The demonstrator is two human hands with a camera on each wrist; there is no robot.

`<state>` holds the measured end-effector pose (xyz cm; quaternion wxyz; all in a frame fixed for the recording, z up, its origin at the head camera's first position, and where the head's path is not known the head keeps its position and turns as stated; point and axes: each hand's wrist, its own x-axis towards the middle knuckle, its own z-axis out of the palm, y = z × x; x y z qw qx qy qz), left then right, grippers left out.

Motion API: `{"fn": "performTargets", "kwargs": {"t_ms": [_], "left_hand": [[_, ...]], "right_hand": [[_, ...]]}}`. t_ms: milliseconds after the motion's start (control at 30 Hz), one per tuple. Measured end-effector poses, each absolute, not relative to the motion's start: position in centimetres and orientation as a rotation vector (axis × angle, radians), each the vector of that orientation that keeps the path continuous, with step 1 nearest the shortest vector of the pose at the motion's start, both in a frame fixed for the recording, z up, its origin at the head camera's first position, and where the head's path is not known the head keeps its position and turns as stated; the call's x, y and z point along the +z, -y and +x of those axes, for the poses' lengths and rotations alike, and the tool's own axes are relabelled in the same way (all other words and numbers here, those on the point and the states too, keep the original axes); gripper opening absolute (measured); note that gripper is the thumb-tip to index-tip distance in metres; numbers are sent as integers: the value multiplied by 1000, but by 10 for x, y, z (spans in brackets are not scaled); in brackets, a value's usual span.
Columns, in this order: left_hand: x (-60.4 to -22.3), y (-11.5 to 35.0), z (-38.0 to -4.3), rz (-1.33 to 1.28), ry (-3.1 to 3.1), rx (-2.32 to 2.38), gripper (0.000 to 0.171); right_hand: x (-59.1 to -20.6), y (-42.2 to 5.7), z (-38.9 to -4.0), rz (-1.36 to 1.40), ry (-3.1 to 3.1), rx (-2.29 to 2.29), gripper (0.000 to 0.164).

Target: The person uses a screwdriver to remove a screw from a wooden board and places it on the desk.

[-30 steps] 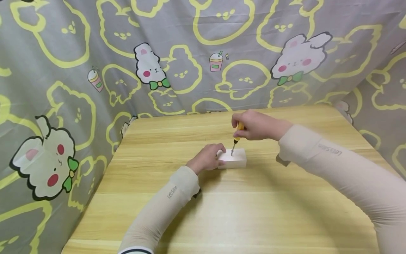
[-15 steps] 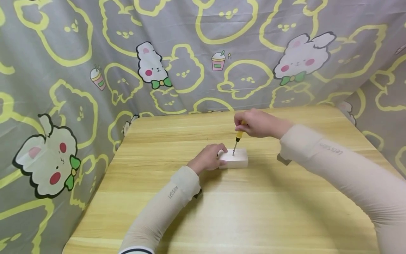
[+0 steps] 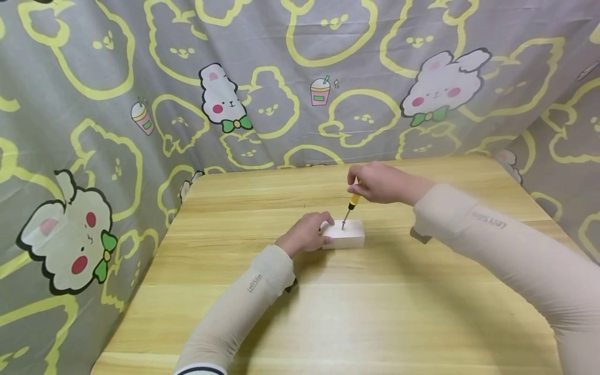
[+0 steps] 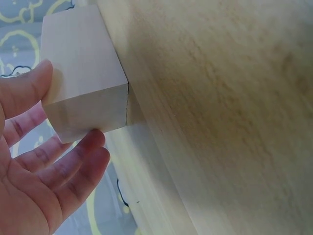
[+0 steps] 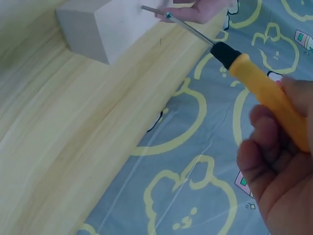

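A pale, smooth rectangular wooden block (image 3: pixel 353 238) lies on the table. My left hand (image 3: pixel 307 232) holds its left end, with the thumb on one side and fingers at the other; the left wrist view shows fingertips at the block's end face (image 4: pixel 93 110). A metal screw (image 5: pixel 154 10) stands upright out of the block's top. My right hand (image 3: pixel 379 182) grips the yellow handle of a screwdriver (image 5: pixel 264 88) from above. The black-collared shaft slants down to the screw's head, its tip right at it. The handle's upper end is hidden inside the hand.
A light wood-grain table (image 3: pixel 375 312) spreads around the block. Behind it and along its sides hangs a grey curtain (image 3: pixel 281 47) with yellow outlines and cartoon rabbits. Beige sleeves cover both forearms.
My right hand has turned and shifted slightly up the screwdriver's handle, so more of the yellow shows below the fingers. The left hand and block stay in place.
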<state>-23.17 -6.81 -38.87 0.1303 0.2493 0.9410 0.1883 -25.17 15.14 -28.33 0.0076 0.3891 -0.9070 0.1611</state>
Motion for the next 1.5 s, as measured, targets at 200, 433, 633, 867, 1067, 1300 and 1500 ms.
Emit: {"fn": "performTargets", "kwargs": {"t_ms": [200,433,633,867,1067,1300,1500], "left_hand": [[-389,69,-231,719,-2730,550,40],[-389,69,-230,710,-2721,555,40],[-390,68,-231,712,-2718,565,40],[-387,69,-233,733,-2735,566,39],[-390,71,-232,713,-2732,553,39],[-391,71,-231,692,-2720,567,40],[-389,69,-231,703,-2723,558,41]], "right_hand": [[-278,-156,-251,1171,2913,572,17],[-283,-156,-251,1217,2910,586,12],[-286,-151,-250,1230,2844,456,23],[-279,-152,-250,1286,2818,426,6],[-278,-157,-250,1273,2888,460,11],[-283,-153,-248,1081,2888,693,21],[-285,-147,-248,1043,2885,697,15]]}}
